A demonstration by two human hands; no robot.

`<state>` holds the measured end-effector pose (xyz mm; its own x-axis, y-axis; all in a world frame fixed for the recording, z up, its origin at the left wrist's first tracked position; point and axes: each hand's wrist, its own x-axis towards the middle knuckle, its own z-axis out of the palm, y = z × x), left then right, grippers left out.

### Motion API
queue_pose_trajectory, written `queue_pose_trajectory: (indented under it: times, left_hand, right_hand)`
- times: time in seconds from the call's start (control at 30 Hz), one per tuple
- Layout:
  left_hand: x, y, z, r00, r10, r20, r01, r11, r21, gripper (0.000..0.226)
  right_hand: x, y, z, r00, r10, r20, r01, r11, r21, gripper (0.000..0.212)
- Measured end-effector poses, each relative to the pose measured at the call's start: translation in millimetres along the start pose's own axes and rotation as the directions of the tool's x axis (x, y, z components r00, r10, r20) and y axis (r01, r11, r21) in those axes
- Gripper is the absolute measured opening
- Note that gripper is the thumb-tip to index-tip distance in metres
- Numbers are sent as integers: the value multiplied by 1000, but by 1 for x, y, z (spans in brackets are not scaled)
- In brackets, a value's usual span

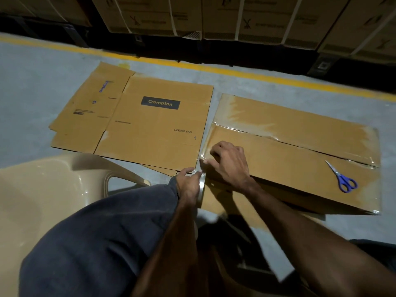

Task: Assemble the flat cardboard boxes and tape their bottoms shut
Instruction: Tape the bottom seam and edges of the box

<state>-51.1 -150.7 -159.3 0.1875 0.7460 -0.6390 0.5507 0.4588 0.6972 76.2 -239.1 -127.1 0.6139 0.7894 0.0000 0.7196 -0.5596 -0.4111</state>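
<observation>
An assembled cardboard box (pixel 295 151) stands on the floor in front of me, its two long flaps closed on top with clear tape shining along the seam. My left hand (pixel 188 185) grips a roll of clear tape (pixel 201 185) at the box's near left corner. A short strip runs from the roll up to the corner. My right hand (pixel 228 162) presses that strip's end onto the flap with curled fingers. A flat "Crompton" carton (pixel 154 121) lies on the floor to the left.
Blue-handled scissors (pixel 342 179) lie on the box's right end. A beige plastic chair (pixel 42 189) is at my left, beside my knee in dark trousers. A yellow floor line (pixel 257 75) runs behind, with stacked strapped cartons (pixel 214 18) beyond it.
</observation>
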Motion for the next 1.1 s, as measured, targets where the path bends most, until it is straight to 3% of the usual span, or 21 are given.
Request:
queue_pose_trajectory:
  times: [0.1,0.27,0.47,0.67,0.83,0.97,1.1]
  left_hand:
    - [0,-1,2,1000,-17,14,18,999,-39,26]
    - [-1,0,4,1000,-4,-16,4,1000,-3,30]
    - [10,-1,4,999,-24,-26,25,999,23,31]
    - [9,1,-1,1000,-29,9,29,996,82,32]
    - [11,0,-1,999,-25,46,21,995,100,32]
    - [13,-7,-3,999,-31,41,28,996,81,30]
    - [8,-7,-5,998,-34,57,32,999,39,27]
  right_hand:
    - [-20,44,-42,1000,-9,-14,10,996,83,28]
    - [-86,150,-115,969,230,-88,-225,972,65,20]
    - [-146,220,-151,847,514,-136,-502,857,114,9]
    - [-174,245,-149,726,687,-34,-688,725,-21,8]
    - [-178,251,-138,697,717,-21,-717,696,-28,22]
    - [-173,250,-131,664,745,-66,-748,661,-66,19]
    - [-162,247,-130,707,707,23,-699,703,-132,25]
